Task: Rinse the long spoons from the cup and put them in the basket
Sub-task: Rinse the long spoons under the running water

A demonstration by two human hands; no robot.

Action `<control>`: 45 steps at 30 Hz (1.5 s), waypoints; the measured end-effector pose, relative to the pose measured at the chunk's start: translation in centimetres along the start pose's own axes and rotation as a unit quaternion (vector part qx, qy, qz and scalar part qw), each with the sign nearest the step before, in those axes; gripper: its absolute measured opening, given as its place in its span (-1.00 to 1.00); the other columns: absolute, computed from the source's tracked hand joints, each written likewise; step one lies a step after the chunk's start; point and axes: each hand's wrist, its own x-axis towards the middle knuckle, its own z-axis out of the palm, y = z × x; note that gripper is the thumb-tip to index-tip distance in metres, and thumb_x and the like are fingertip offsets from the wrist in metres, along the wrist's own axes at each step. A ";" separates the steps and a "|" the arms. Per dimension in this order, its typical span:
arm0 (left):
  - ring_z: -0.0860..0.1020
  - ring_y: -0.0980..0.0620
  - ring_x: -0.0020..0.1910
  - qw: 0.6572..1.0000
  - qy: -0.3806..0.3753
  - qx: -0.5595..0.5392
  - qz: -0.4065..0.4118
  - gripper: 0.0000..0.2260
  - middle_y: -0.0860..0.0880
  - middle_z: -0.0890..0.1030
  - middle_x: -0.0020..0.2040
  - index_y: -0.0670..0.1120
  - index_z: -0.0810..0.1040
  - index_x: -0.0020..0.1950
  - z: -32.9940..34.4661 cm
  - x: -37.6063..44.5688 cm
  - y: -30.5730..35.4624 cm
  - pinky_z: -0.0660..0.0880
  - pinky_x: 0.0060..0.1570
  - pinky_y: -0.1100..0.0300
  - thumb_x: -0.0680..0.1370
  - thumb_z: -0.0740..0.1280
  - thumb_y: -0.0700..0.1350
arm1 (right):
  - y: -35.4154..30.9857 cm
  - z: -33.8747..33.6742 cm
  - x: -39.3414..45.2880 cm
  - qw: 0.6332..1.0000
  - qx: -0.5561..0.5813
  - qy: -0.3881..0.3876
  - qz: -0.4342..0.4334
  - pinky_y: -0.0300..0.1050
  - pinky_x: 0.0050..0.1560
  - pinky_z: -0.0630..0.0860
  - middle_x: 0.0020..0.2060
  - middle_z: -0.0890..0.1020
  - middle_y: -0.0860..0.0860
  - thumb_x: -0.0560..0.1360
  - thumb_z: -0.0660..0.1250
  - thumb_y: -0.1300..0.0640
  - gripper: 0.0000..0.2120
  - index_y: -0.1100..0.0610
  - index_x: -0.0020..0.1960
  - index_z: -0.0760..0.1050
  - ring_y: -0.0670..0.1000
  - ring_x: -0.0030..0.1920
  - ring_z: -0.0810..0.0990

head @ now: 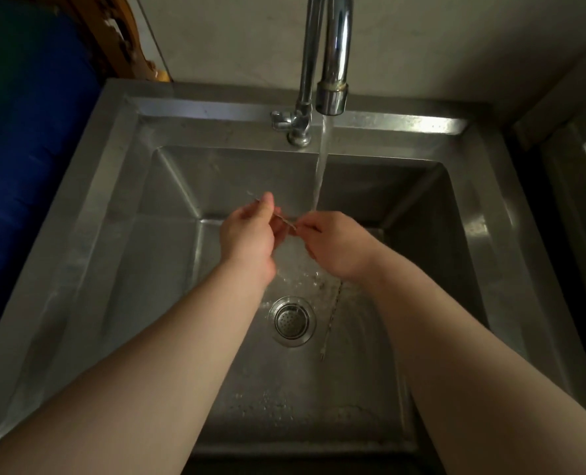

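Observation:
Over the steel sink (120, 186) my left hand (250, 234) and my right hand (336, 245) both pinch one thin long metal spoon (284, 221), held nearly level under the running water (320, 173). The stream lands on my right hand's fingers, which hide that end of the spoon. The other end sticks out past my left thumb. A second long twisted spoon (331, 320) lies on the sink floor beside the drain (291, 321), its upper part hidden under my right wrist. No cup or basket is in view.
The chrome tap (332, 63) rises from the back rim with its handle (283, 120) to the left. A dark blue barrel (27, 149) stands left of the sink. A grey wall lies behind, a ledge (576, 108) to the right.

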 end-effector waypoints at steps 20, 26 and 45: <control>0.44 0.15 -0.50 0.997 -0.042 0.038 -0.044 -0.78 0.05 0.52 -0.49 -0.06 0.53 -0.25 1.5 -0.9 -2.4 0.35 -0.51 0.32 0.60 0.37 -0.14 | 0.7 -1.2 -0.5 0.990 -0.060 0.131 0.012 -0.10 -0.34 0.44 -0.36 0.60 -0.04 0.52 0.32 0.01 -0.82 0.08 -0.17 0.60 0.00 -0.33 0.55; 0.54 0.03 -0.37 0.990 -0.009 -0.070 -0.121 -0.87 -0.09 0.60 -0.32 -0.18 0.53 -0.06 1.0 -0.4 -2.6 0.50 -0.45 0.25 0.63 0.31 -0.14 | -1.7 0.6 -0.4 0.982 -0.127 0.136 0.032 -0.11 -0.38 0.43 -0.31 0.61 0.10 0.50 0.31 0.03 -0.77 0.09 -0.28 0.43 0.19 -0.27 0.59; 0.53 0.10 -0.35 0.953 -0.107 -0.067 -0.275 -0.88 0.01 0.56 -0.29 -0.12 0.53 -0.05 -0.6 -0.6 -3.2 0.47 -0.36 0.30 0.57 0.23 -0.28 | -2.2 2.1 -0.3 0.973 0.097 0.210 -0.026 -0.08 -0.01 0.56 -0.17 0.66 -0.04 0.53 0.36 0.20 -0.92 0.09 -0.07 0.63 0.00 -0.08 0.63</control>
